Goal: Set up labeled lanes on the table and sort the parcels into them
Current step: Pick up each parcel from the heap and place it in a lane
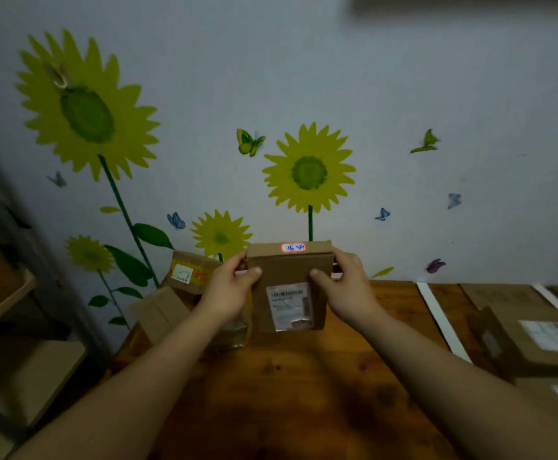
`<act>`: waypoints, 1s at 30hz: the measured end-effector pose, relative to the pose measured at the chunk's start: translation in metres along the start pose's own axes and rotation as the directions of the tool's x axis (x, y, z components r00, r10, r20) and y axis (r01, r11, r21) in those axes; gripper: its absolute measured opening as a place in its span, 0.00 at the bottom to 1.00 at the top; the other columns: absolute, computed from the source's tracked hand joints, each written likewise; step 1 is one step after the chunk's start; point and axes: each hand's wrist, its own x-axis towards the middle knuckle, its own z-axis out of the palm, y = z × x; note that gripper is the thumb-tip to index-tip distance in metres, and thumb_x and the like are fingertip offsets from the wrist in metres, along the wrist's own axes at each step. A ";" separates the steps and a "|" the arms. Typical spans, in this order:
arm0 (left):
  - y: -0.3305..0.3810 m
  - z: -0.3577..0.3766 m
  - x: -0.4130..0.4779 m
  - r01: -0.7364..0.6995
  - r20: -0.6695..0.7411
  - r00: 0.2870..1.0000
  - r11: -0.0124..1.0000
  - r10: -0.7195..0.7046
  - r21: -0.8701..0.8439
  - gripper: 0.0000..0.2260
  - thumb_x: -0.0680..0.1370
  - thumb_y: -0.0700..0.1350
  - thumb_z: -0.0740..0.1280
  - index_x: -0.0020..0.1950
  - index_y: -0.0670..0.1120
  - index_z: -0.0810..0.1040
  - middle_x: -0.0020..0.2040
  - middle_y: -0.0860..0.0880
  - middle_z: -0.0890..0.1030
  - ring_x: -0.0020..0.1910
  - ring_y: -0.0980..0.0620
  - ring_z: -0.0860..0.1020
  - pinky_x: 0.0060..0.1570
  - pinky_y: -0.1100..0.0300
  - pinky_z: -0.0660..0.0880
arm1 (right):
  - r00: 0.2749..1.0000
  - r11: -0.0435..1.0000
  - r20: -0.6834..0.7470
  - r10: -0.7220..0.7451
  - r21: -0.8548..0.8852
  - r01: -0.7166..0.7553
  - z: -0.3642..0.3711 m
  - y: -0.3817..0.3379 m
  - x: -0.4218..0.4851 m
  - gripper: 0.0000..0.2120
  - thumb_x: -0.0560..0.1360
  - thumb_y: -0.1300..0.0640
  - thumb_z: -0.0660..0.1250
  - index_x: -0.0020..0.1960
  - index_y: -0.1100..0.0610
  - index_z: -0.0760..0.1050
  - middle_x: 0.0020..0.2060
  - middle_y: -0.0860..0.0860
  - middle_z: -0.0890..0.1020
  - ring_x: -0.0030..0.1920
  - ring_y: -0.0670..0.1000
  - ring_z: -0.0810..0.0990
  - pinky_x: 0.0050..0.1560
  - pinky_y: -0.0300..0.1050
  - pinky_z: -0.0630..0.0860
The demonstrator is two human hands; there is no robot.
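Both hands are clamped on 1 brown cardboard parcel [289, 270], held upright over the far middle of the wooden table [287, 393], close to the wall. The left hand [229, 290] grips its left edge and the right hand [347, 287] its right edge, each with the thumb laid on the near face and the fingers wrapped behind. Whether the parcel's lower edge touches the table I cannot tell.

A red-bordered sticker [293, 248] with blue handwriting (too small to read) sits on the parcel's top side, and a white shipping label [290, 305] covers the lower part of its near face.

Behind the left hand stands a box with yellow tape [189, 272], and just beside it a plain brown box [161, 313] lies tilted at the table's left corner.

To the right, 2 white strips [443, 323] [548, 297] run across the tabletop. Between them lie a flat carton [503, 295] and, nearer, a labelled carton [543, 340].

Sunflower decals [309, 169] cover the wall, and a wooden shelf [2, 300] stands at the left.
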 end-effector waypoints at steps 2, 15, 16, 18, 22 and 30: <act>0.016 0.001 -0.016 -0.003 0.001 1.000 0.996 0.003 -0.093 0.14 0.80 0.43 0.62 0.65 0.47 0.72 0.54 0.48 0.79 0.42 0.60 0.80 0.34 0.69 0.75 | 0.995 0.998 0.090 0.037 0.043 -0.041 -0.012 -0.005 -0.026 0.21 0.77 0.58 0.65 0.68 0.49 0.68 0.57 0.49 0.76 0.51 0.45 0.76 0.47 0.35 0.74; 0.062 0.083 -0.093 0.084 0.375 0.927 0.985 -0.022 -0.152 0.24 0.77 0.36 0.65 0.72 0.50 0.65 0.49 0.54 0.81 0.45 0.57 0.82 0.39 0.60 0.79 | 0.972 0.957 -0.150 0.183 0.255 -0.141 -0.127 -0.012 -0.108 0.22 0.78 0.55 0.64 0.70 0.47 0.64 0.45 0.46 0.81 0.41 0.45 0.84 0.39 0.43 0.81; 0.071 0.093 -0.096 0.074 0.386 0.923 0.984 -0.006 -0.161 0.23 0.78 0.37 0.64 0.72 0.50 0.65 0.50 0.54 0.81 0.46 0.57 0.82 0.40 0.60 0.80 | 0.975 0.957 -0.129 0.179 0.252 -0.142 -0.138 -0.009 -0.116 0.23 0.77 0.55 0.66 0.70 0.46 0.64 0.47 0.44 0.80 0.41 0.45 0.83 0.37 0.42 0.81; 0.087 0.119 -0.103 0.047 0.403 0.915 0.984 0.027 -0.173 0.23 0.79 0.36 0.62 0.72 0.49 0.66 0.50 0.54 0.81 0.46 0.58 0.81 0.40 0.63 0.79 | 0.981 0.961 -0.091 0.170 0.235 -0.144 -0.163 0.000 -0.133 0.27 0.76 0.57 0.67 0.71 0.44 0.61 0.52 0.45 0.78 0.46 0.46 0.82 0.40 0.42 0.81; 0.110 0.193 -0.133 0.050 0.479 0.877 0.986 0.032 -0.158 0.23 0.78 0.35 0.63 0.72 0.48 0.65 0.48 0.56 0.80 0.44 0.61 0.80 0.38 0.65 0.79 | 0.978 0.975 -0.128 0.163 0.174 -0.140 -0.231 0.027 -0.171 0.31 0.73 0.57 0.71 0.69 0.44 0.59 0.53 0.44 0.77 0.49 0.44 0.80 0.43 0.39 0.81; 0.138 0.394 -0.225 0.058 0.700 0.711 0.998 -0.064 0.032 0.29 0.75 0.39 0.68 0.72 0.51 0.61 0.53 0.51 0.80 0.49 0.51 0.81 0.38 0.57 0.80 | 0.871 0.943 -0.360 0.333 0.149 -0.299 -0.407 0.128 -0.274 0.22 0.75 0.52 0.68 0.63 0.40 0.62 0.46 0.37 0.78 0.42 0.38 0.81 0.36 0.34 0.78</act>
